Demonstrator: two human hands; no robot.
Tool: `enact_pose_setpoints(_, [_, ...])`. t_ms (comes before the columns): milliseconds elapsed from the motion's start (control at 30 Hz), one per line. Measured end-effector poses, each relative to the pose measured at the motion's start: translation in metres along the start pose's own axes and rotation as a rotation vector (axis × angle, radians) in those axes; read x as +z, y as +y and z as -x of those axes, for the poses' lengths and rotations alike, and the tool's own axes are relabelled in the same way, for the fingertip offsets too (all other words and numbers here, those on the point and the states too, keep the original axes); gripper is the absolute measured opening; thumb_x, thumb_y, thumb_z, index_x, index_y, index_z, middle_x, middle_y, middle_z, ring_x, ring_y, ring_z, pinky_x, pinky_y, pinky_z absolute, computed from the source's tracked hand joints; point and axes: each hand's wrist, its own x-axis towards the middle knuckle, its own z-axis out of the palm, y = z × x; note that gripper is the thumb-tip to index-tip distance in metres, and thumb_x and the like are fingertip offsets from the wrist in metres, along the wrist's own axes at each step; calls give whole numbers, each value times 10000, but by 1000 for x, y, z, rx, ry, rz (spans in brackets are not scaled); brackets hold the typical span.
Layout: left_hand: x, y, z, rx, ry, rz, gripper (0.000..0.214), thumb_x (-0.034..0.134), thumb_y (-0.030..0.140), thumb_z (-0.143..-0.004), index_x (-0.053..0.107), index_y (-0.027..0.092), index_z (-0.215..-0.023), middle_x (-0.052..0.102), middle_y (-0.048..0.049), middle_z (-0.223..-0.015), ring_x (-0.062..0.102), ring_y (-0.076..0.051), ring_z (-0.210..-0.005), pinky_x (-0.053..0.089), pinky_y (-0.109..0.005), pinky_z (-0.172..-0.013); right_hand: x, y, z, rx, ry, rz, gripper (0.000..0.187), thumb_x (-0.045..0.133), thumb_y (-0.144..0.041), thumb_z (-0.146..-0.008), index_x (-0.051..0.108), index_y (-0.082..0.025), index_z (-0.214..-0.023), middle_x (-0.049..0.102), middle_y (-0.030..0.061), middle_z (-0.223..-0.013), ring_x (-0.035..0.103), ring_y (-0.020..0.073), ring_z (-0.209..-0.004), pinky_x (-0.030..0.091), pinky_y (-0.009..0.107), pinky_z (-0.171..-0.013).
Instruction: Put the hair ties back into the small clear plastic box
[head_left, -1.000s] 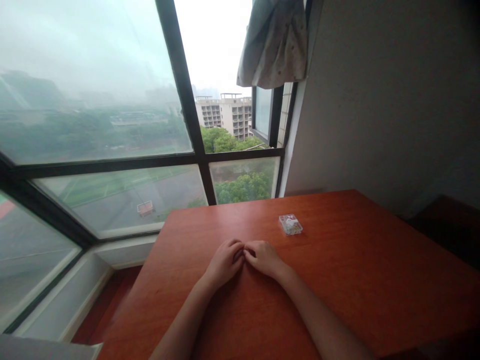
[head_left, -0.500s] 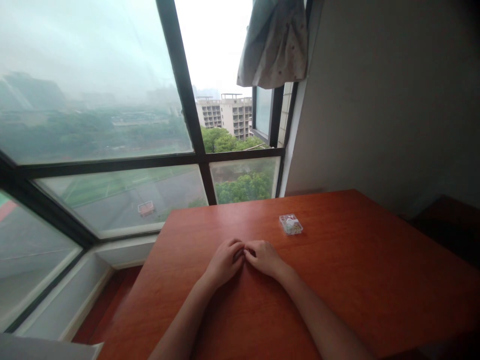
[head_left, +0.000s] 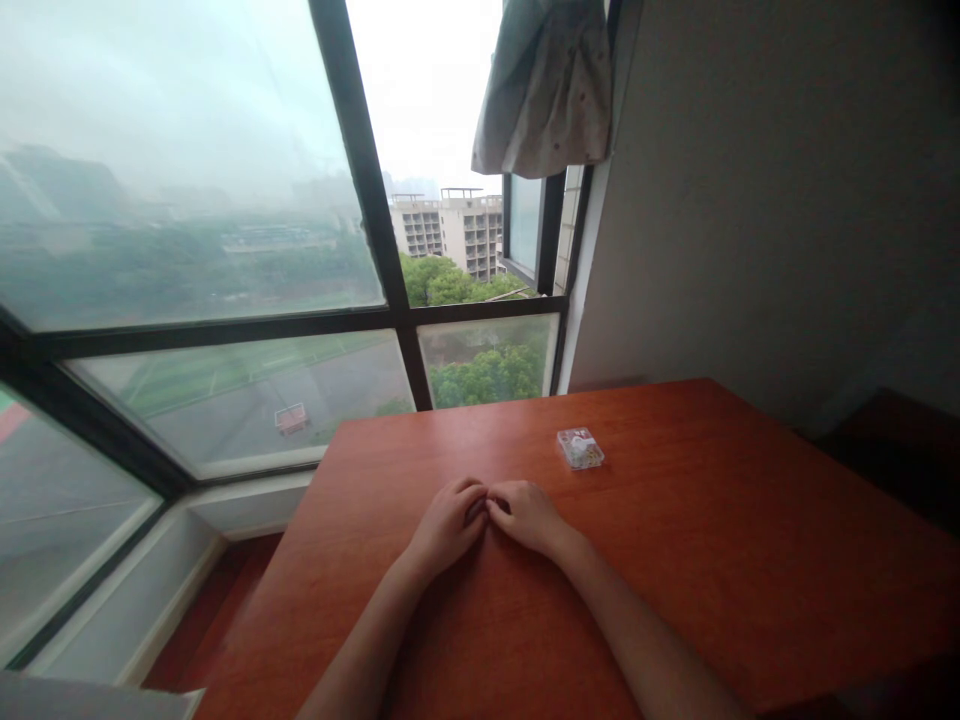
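My left hand (head_left: 451, 518) rests on the reddish-brown wooden table (head_left: 720, 520), its fingers curled in and closed. Beside it lies my right hand (head_left: 523, 512), also with bent, closed fingers. The two hands meet at the fingertips, and I see no object in either. A small clear plastic box (head_left: 580, 449) stands on the table beyond the right hand and a little to its right. Small pieces show inside it, with a white and red patch on top; what the pieces are is too small to tell.
Large dark-framed windows (head_left: 225, 330) border the table's far and left sides. A curtain (head_left: 546, 110) hangs at the far window, beside an opened pane (head_left: 526, 225). The grey wall (head_left: 750, 220) rises behind the table on the right. Floor (head_left: 217, 610) shows at the lower left.
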Motion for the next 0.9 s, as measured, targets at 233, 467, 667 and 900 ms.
enact_pose_setpoints(233, [-1, 0, 1, -8, -10, -9, 203, 522, 126, -806, 645, 195, -953, 627, -72, -994, 564, -188, -917, 459, -307, -844, -8, 11, -3, 53, 90, 60, 204, 482, -249, -908, 682, -219, -937, 703, 57, -944, 609, 192, -902, 416, 263, -797])
enact_pose_setpoints(467, [-3, 2, 0, -10, -42, -36, 212, 524, 104, -795, 635, 196, -950, 617, -65, -998, 566, -188, -927, 461, -299, -845, -39, 77, 3, 357, 538, 398, 373, 518, -271, -857, 582, -179, -1213, 485, 158, -1360, 385, 325, -1253, 313, 462, -1026])
enact_pose_setpoints(667, [-3, 3, -1, -9, -38, -44, 201, 514, 104, -800, 625, 200, -938, 615, -60, -1004, 570, -184, -923, 459, -297, -841, -26, 110, 8, 440, 518, 443, 419, 484, -255, -872, 538, -138, -1270, 446, 200, -1366, 430, 322, -1200, 364, 434, -989])
enact_pose_setpoints(900, [2, -3, 3, -46, -27, -70, 271, 535, 175, -833, 615, 202, -1091, 609, -92, -1106, 574, -219, -1012, 471, -357, -909, -15, 82, -2, 321, 511, 258, 435, 475, -264, -874, 530, -139, -1287, 523, 171, -1313, 469, 285, -1194, 387, 418, -1000])
